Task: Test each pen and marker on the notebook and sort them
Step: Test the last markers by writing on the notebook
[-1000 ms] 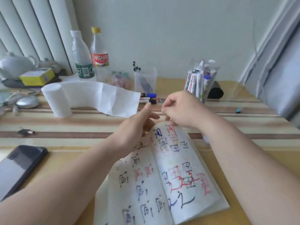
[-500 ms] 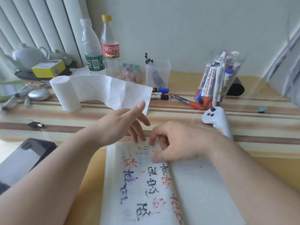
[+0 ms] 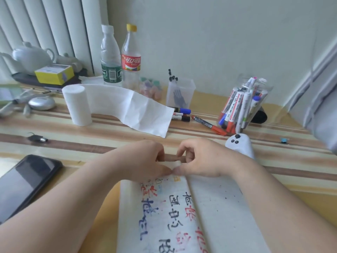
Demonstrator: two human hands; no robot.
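Observation:
An open notebook [image 3: 215,212] lies at the bottom centre. Its left page carries red, blue and black writing, and its right page is nearly blank with ink specks. My left hand [image 3: 145,159] and my right hand [image 3: 202,157] meet at the notebook's top edge by the spine, thumbs touching on the paper and fingers curled behind the edge. A clear jar [image 3: 262,94] full of markers stands at the back right. A red marker [image 3: 209,125], a blue-capped marker [image 3: 181,110] and a black-capped marker [image 3: 181,118] lie loose on the table. A clear square cup [image 3: 179,95] holds black pens.
A tissue roll [image 3: 78,105] with an unrolled sheet lies across the middle. There is a black phone [image 3: 23,183] at the left and a white controller [image 3: 238,145] just right of my right hand. Two bottles [image 3: 120,57], a teapot [image 3: 31,57] and a yellow box [image 3: 54,73] stand at the back.
A written page was turned over, leaving a nearly blank right page. My left hand came down from the air to join my right hand at the notebook's top edge.

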